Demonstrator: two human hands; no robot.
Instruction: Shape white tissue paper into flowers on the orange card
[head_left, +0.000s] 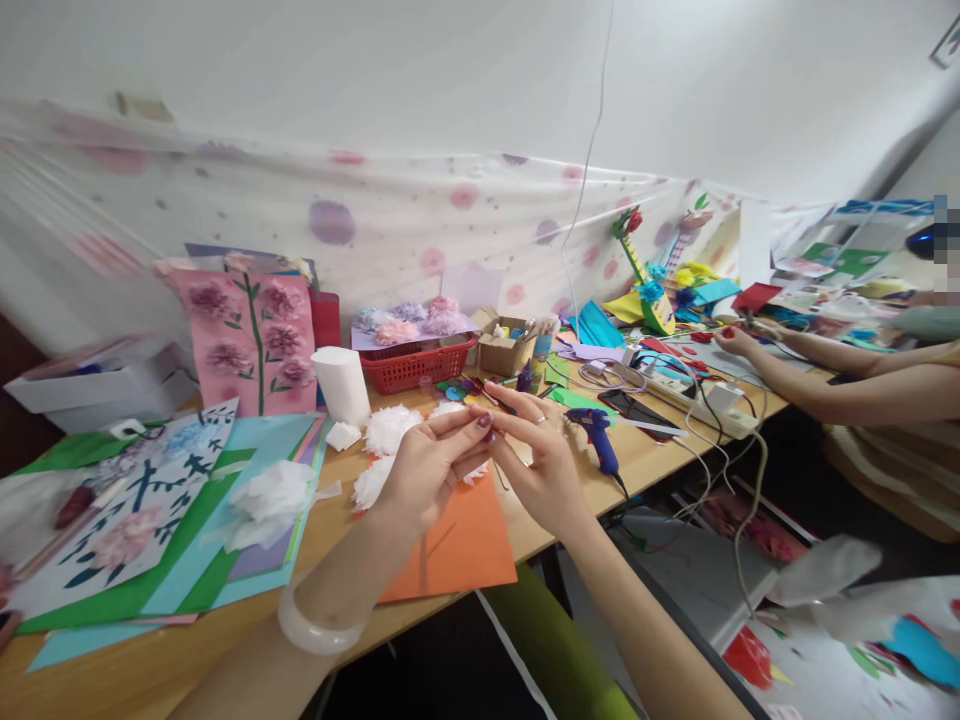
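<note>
My left hand [424, 465] and my right hand [540, 465] meet above an orange sheet of paper [457, 545]. Thumbs and fingers of both are pinched together at the tips. Whatever lies between them is hidden or too small to make out. Fluffy white tissue-paper flowers [391, 430] sit beside and partly behind my left hand. To the right of my right hand lies a blue hot glue gun [598, 440] with a pale glue stick in its back.
A white paper roll [341, 385], a red basket [420, 368] and a cardboard box [504, 352] stand behind. Flower artworks [251, 345] and coloured sheets [180, 580] fill the left. A power strip [690, 400] with cables lies right, near a co-worker's arms [810, 380].
</note>
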